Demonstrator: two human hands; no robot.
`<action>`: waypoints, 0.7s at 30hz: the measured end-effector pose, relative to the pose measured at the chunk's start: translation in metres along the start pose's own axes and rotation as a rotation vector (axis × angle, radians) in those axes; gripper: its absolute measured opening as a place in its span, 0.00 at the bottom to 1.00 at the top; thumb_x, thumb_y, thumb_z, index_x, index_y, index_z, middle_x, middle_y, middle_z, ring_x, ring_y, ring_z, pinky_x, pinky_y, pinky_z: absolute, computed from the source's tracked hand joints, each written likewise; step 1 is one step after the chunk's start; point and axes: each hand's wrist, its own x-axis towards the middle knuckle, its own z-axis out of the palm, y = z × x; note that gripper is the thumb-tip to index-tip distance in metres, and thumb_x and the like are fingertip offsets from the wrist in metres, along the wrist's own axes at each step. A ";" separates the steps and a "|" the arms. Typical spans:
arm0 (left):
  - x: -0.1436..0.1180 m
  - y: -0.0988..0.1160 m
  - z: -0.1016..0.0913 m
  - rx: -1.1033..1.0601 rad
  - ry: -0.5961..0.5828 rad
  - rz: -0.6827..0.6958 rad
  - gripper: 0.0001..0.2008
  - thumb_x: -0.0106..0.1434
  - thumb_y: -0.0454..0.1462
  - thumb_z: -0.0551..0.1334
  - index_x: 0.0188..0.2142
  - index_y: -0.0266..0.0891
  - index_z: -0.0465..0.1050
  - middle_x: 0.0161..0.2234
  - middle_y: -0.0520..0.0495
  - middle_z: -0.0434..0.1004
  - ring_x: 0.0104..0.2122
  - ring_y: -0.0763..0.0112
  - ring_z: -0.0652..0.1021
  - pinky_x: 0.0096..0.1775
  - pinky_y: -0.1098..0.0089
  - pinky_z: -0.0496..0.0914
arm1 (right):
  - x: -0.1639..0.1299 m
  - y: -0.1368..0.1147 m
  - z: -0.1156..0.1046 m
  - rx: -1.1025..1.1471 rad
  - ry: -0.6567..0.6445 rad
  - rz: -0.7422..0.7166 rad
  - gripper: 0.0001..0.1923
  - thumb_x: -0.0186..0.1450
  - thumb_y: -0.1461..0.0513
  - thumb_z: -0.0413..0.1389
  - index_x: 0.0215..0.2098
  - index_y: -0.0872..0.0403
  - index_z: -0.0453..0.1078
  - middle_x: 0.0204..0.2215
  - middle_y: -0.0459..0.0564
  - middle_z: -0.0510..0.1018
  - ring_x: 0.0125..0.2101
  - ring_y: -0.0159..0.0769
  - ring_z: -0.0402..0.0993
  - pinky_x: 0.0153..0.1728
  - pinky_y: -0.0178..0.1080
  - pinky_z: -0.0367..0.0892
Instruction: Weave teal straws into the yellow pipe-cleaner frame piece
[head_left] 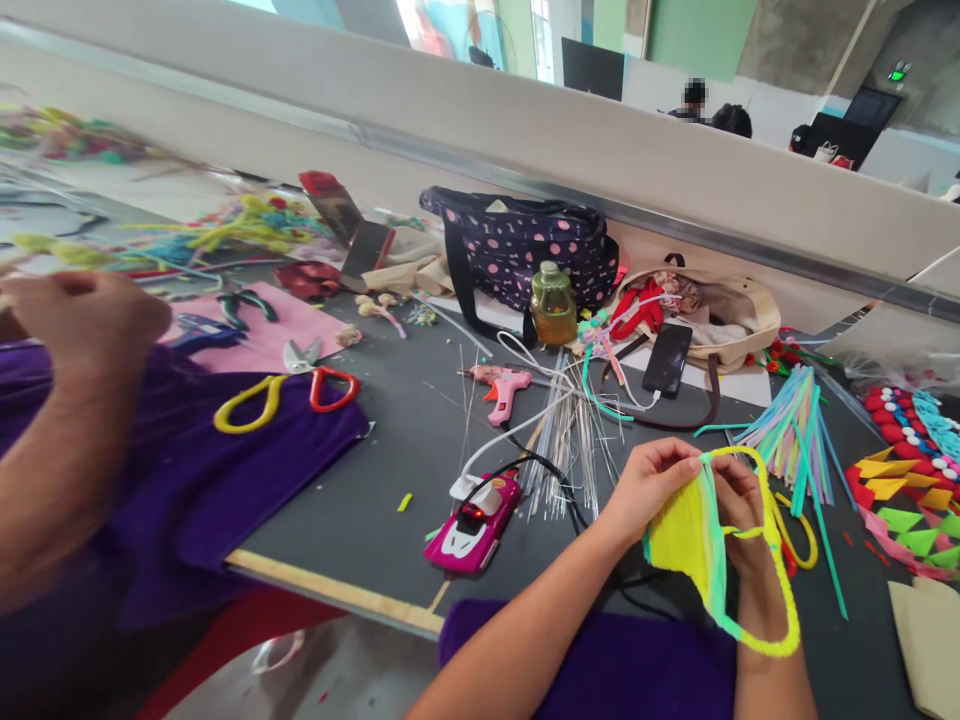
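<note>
Dark grey tabletop point(390, 480), pale wood edge strip at front. On it: pink glue gun point(501, 386), bundle of thin wires point(570, 450), pink car-shaped gadget point(472, 528) with cable, polka-dot bag point(525, 250), yellow-liquid bottle point(553, 305), black phone point(667, 359), pink sheet point(262, 330), purple cloth point(225, 470), pipe cleaners point(795, 430).

Before me: dark grey felt-topped counter point(390, 470); long beige partition wall with a metal rail point(525, 150); green-painted wall point(697, 35) beyond; bright daylit window point(540, 35); pale floor point(337, 670).

bare mat point(360, 500) leftward, wire bundle point(566, 450), power bank point(472, 525) crowding
</note>
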 end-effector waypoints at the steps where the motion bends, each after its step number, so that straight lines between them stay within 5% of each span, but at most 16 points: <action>1: 0.000 0.000 0.000 0.021 -0.001 0.021 0.14 0.51 0.43 0.70 0.30 0.34 0.75 0.26 0.50 0.74 0.25 0.76 0.70 0.30 0.74 0.63 | 0.000 0.001 -0.001 0.024 0.004 0.037 0.12 0.54 0.54 0.64 0.30 0.52 0.72 0.24 0.44 0.74 0.24 0.31 0.69 0.24 0.33 0.63; 10: -0.002 0.005 0.001 0.044 -0.025 0.005 0.14 0.49 0.42 0.71 0.29 0.34 0.73 0.25 0.50 0.73 0.25 0.76 0.70 0.30 0.74 0.63 | 0.001 0.001 -0.004 0.250 -0.061 0.283 0.16 0.50 0.55 0.67 0.32 0.52 0.70 0.13 0.37 0.63 0.12 0.21 0.52 0.14 0.26 0.44; 21: -0.002 0.004 0.000 0.100 -0.045 0.000 0.15 0.48 0.43 0.71 0.29 0.35 0.72 0.25 0.51 0.72 0.25 0.76 0.70 0.29 0.74 0.62 | -0.003 -0.006 -0.001 0.286 -0.022 0.289 0.11 0.53 0.57 0.66 0.32 0.51 0.73 0.17 0.40 0.68 0.15 0.24 0.58 0.14 0.27 0.54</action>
